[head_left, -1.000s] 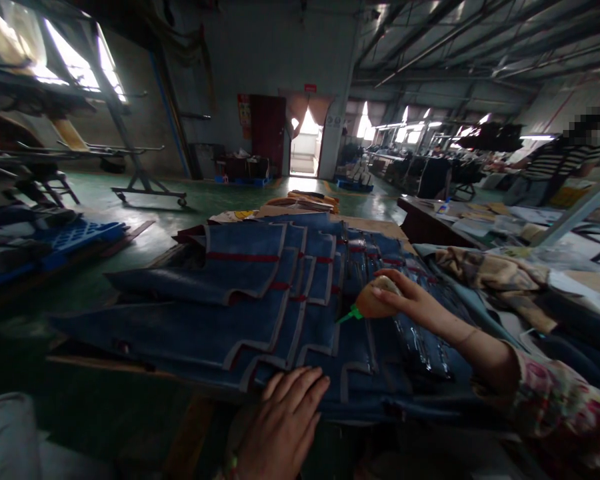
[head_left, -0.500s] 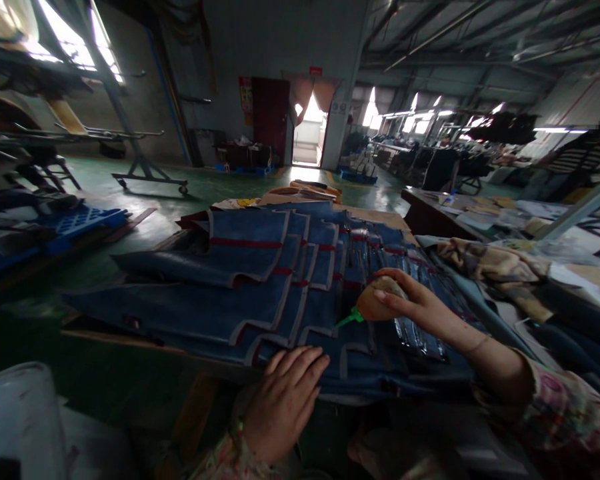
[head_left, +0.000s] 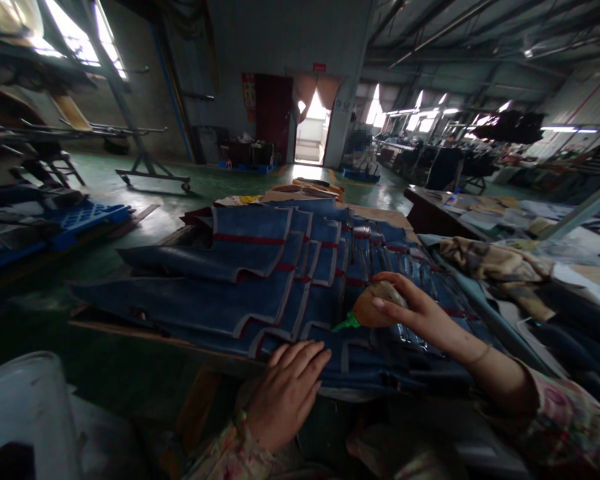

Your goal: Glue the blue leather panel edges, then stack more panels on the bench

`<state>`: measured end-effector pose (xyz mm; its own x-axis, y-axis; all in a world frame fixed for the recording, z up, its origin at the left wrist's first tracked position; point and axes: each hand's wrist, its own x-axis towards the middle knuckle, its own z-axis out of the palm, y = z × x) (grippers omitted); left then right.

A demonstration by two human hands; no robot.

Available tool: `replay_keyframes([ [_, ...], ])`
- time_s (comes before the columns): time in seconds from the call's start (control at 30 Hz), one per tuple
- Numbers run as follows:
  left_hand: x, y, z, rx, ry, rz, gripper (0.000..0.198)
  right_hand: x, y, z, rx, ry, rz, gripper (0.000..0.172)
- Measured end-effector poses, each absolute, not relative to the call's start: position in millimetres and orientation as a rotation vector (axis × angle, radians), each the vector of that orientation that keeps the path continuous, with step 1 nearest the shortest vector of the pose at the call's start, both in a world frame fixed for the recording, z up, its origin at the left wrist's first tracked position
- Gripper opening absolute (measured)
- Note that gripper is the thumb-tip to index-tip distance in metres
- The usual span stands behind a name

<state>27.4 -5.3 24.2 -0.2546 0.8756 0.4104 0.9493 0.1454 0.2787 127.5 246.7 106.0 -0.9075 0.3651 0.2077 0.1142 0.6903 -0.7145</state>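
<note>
In my right hand [head_left: 405, 307] is a squeeze bottle [head_left: 377, 305] with a tan, rounded body and a green nozzle [head_left: 347, 323]. The bottle is tilted, its nozzle pointing left and down at the grey edge strip of a blue piece. Overlapping blue leather-like pieces [head_left: 260, 300] with grey edges and dark red stripes lie in stepped layers below it. Glossy wet-looking streaks [head_left: 413, 337] cover pieces on the right side. My left hand [head_left: 290, 390] lies flat, fingers stretched, on the near edge of the layers.
Folded tan and dark cloth [head_left: 495, 263] lies at the right, beside a cluttered table [head_left: 435, 210]. A wheeled metal rack [head_left: 153, 175] and blue pallets [head_left: 93, 223] stand left. Near my left is a pale bin [head_left: 25, 400]. A doorway [head_left: 311, 137] opens at the back.
The nozzle tip has shifted slightly left along the grey edge as my right hand moves with the bottle. My left hand stays on the near edge. The camera view has shifted slightly.
</note>
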Motion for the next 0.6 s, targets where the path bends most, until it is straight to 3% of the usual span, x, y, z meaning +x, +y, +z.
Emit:
replay_keyframes([
  [0.23,27,-6,25,-1.845,-2.291,-0.679,0.043,120,267,96,-0.374,-2.475,0.865,0.046],
  [0.43,28,-7,25,-1.833,-2.276,-0.663,0.044,123,262,99,-0.304,-2.566,0.937,0.043],
  [0.6,28,-7,26,-1.830,-2.276,-0.623,0.046,109,282,96,-0.339,-2.440,0.721,0.045],
])
